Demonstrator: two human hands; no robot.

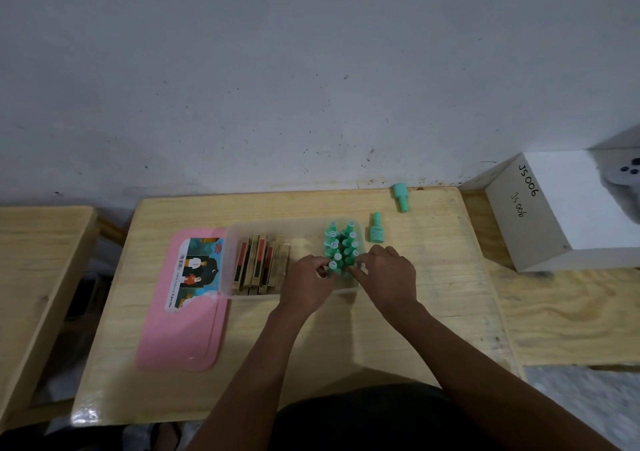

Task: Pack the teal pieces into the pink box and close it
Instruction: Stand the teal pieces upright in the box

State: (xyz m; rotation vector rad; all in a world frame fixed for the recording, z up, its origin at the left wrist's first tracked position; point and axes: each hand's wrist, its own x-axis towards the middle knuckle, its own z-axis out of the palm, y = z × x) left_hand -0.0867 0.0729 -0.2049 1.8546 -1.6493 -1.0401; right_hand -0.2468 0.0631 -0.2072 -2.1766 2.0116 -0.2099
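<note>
wooden table [433, 298], white box marked js 006 [547, 215], speckled grey wall [277, 70]

One cam, head-worn, wide-angle: looks fwd & down from the person's side of the table [436, 298] toward the wall [277, 70] behind it; near, table fills lower frame.
</note>
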